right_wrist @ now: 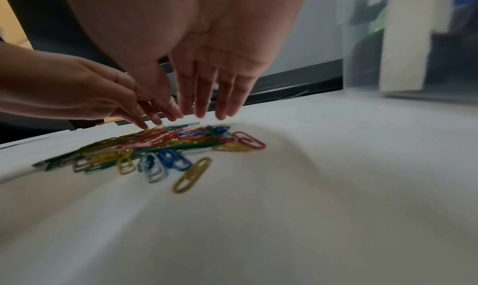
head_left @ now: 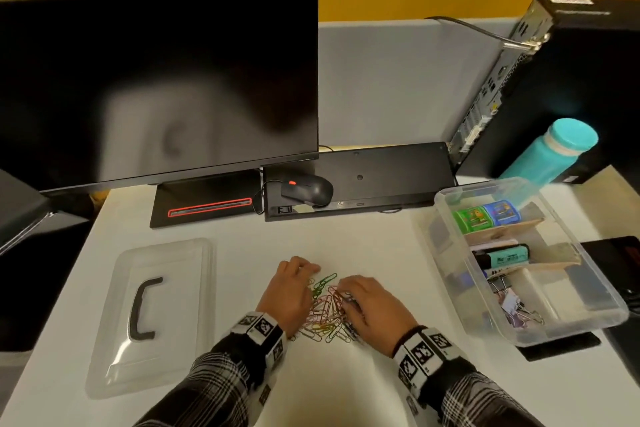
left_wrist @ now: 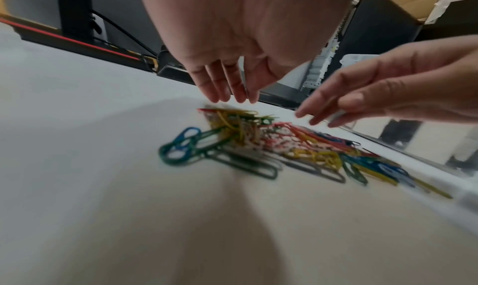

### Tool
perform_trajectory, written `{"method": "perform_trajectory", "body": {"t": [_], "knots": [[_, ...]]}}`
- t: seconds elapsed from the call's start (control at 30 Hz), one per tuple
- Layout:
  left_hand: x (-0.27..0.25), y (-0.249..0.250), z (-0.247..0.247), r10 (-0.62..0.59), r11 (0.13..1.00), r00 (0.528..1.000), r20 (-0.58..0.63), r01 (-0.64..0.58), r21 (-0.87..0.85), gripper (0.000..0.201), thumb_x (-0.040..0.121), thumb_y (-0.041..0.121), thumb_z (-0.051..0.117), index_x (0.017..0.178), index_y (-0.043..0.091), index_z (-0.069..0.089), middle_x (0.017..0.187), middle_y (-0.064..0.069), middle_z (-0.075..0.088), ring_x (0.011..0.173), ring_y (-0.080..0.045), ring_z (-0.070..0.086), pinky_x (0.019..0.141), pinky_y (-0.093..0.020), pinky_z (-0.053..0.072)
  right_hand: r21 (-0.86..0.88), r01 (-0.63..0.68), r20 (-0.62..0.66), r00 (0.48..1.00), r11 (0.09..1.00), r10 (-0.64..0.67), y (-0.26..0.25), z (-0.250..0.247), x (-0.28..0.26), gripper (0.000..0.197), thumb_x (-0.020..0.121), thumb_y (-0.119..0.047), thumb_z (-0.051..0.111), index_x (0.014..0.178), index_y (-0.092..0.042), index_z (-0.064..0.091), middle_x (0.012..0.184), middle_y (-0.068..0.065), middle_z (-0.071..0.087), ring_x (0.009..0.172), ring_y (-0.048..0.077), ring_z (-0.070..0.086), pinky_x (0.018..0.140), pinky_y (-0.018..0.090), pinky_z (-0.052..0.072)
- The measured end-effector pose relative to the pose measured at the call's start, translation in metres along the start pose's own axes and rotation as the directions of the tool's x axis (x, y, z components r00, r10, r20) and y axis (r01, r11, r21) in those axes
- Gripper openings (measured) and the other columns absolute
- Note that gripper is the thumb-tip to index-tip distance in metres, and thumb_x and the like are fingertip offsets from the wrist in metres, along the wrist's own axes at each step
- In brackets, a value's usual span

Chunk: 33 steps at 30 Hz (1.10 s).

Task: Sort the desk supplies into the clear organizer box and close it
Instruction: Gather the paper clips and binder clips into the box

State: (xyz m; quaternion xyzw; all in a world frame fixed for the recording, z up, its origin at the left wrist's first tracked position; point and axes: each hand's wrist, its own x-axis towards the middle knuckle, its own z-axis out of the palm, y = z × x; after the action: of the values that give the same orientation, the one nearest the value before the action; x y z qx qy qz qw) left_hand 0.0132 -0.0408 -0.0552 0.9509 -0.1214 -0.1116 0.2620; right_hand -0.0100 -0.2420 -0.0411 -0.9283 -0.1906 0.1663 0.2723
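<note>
White desk (head_left: 346, 385) holds everything, and it has lots of bare room near its front edge. At the back edge stands a big dark screen (head_left: 156, 80). It is out of the way.

At the right edge sits the clear box (head_left: 588, 319), open on top. Some small things are already inside, and one part near the front looks free. I think that spot is for the clips. The lid (head_left: 152, 315) lies flat by the left edge, off the box, so the box can be filled first and shut last.

In the middle, near the front edge, lies a pile of paper clips (head_left: 329, 308) in many colours. The left hand (head_left: 291, 291) is on one side of the pile and the right hand (head_left: 374, 308) is on the other. The fingers (left_wrist: 222, 84) of both hands are straight and loose, pointing down, tips just over the clips. They hold nothing. I think the hands are there to push the clips together and scoop them up.

The way from the pile to the box is open desk, with nothing between. The box wall is tall, so the hands must lift the clips over it. Loose clips could slip out and scatter.
</note>
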Motion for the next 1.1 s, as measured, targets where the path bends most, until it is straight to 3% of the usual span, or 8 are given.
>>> {"method": "perform_trajectory", "body": {"t": [0.07, 0.17, 0.3, 0.4, 0.47, 0.57, 0.8, 1.1], "knots": [[0.003, -0.001, -0.002, -0.049, 0.997, 0.999, 0.001, 0.049, 0.06, 0.052, 0.09, 0.021, 0.036, 0.141, 0.021, 0.037, 0.135, 0.001, 0.039, 0.119, -0.018, 0.035, 0.101, -0.033, 0.037, -0.107, -0.073, -0.093, 0.994, 0.992, 0.063, 0.003, -0.001, -0.007, 0.056, 0.088, -0.053, 0.032, 0.128, -0.017, 0.049, 0.126, 0.001, 0.047, 0.111, 0.02, 0.045, 0.094, 0.036, 0.045], [0.001, 0.005, -0.002, -0.073, 0.986, 0.995, 0.071, 0.061, 0.157, 0.055, 0.09, 0.024, 0.04, 0.144, 0.027, 0.032, 0.137, 0.002, 0.035, 0.121, -0.02, 0.031, 0.101, -0.035, 0.033, -0.161, -0.208, -0.013, 0.978, 0.965, 0.208, 0.003, 0.005, -0.017, 0.087, 0.073, -0.075, 0.036, 0.138, -0.017, 0.035, 0.13, 0.004, 0.036, 0.115, 0.022, 0.036, 0.099, 0.034, 0.04], [-0.013, 0.019, -0.002, 0.004, 0.983, 0.983, 0.182, -0.038, 0.181, 0.049, 0.092, 0.027, 0.041, 0.14, 0.033, 0.036, 0.135, 0.003, 0.037, 0.121, -0.018, 0.032, 0.102, -0.036, 0.032, -0.133, -0.179, 0.049, 0.981, 0.975, 0.187, -0.003, 0.013, -0.026, 0.097, 0.068, -0.072, 0.058, 0.142, -0.018, 0.025, 0.13, 0.002, 0.03, 0.118, 0.019, 0.031, 0.101, 0.032, 0.039], [-0.03, 0.012, -0.012, -0.104, 0.961, 0.99, 0.1, 0.075, 0.266, 0.055, 0.089, 0.037, 0.045, 0.142, 0.031, 0.031, 0.144, 0.003, 0.029, 0.131, -0.02, 0.027, 0.11, -0.042, 0.023, -0.095, -0.289, 0.059, 0.954, 0.953, 0.295, -0.002, 0.013, -0.032, 0.113, 0.059, -0.074, 0.065, 0.145, -0.018, 0.017, 0.137, 0.003, 0.023, 0.125, 0.022, 0.026, 0.102, 0.034, 0.041], [-0.045, -0.004, -0.022, -0.197, 0.938, 0.977, 0.085, 0.163, 0.306, 0.074, 0.084, 0.054, 0.053, 0.146, 0.027, 0.022, 0.145, 0.002, 0.024, 0.132, -0.022, 0.027, 0.109, -0.043, 0.027, -0.074, -0.367, 0.087, 0.924, 0.927, 0.373, -0.002, 0.015, -0.034, 0.127, 0.051, -0.076, 0.068, 0.147, -0.018, 0.008, 0.143, 0.006, 0.016, 0.132, 0.026, 0.021, 0.105, 0.036, 0.039], [-0.062, -0.028, -0.028, -0.256, 0.944, 0.939, 0.228, 0.192, 0.267, 0.111, 0.065, 0.062, 0.073, 0.15, 0.025, 0.011, 0.142, 0.0, 0.021, 0.128, -0.022, 0.029, 0.105, -0.038, 0.037, -0.134, -0.376, 0.118, 0.913, 0.917, 0.391, -0.011, 0.019, -0.026, 0.134, 0.05, -0.074, 0.071, 0.148, -0.017, 0.001, 0.147, 0.01, 0.011, 0.135, 0.03, 0.017, 0.107, 0.039, 0.037], [-0.036, -0.015, -0.019, -0.087, 0.991, 0.961, 0.261, 0.057, 0.12, 0.096, 0.066, 0.041, 0.082, 0.145, 0.032, 0.028, 0.137, 0.004, 0.029, 0.121, -0.018, 0.036, 0.108, -0.032, 0.034, -0.078, -0.293, 0.095, 0.949, 0.953, 0.299, -0.03, 0.016, 0.002, 0.093, 0.064, -0.047, 0.08, 0.138, -0.022, 0.031, 0.133, 0.007, 0.029, 0.117, 0.027, 0.033, 0.098, 0.038, 0.041], [-0.026, 0.008, -0.011, 0.032, 0.979, 0.973, 0.229, -0.077, 0.189, 0.056, 0.083, 0.04, 0.067, 0.134, 0.03, 0.047, 0.128, 0.004, 0.044, 0.111, -0.019, 0.043, 0.097, -0.031, 0.04, -0.045, -0.204, -0.038, 0.978, 0.978, 0.203, -0.032, 0.029, -0.002, 0.031, 0.09, -0.021, 0.057, 0.119, -0.016, 0.054, 0.122, 0.006, 0.044, 0.105, 0.024, 0.045, 0.078, 0.027, 0.039]]}}
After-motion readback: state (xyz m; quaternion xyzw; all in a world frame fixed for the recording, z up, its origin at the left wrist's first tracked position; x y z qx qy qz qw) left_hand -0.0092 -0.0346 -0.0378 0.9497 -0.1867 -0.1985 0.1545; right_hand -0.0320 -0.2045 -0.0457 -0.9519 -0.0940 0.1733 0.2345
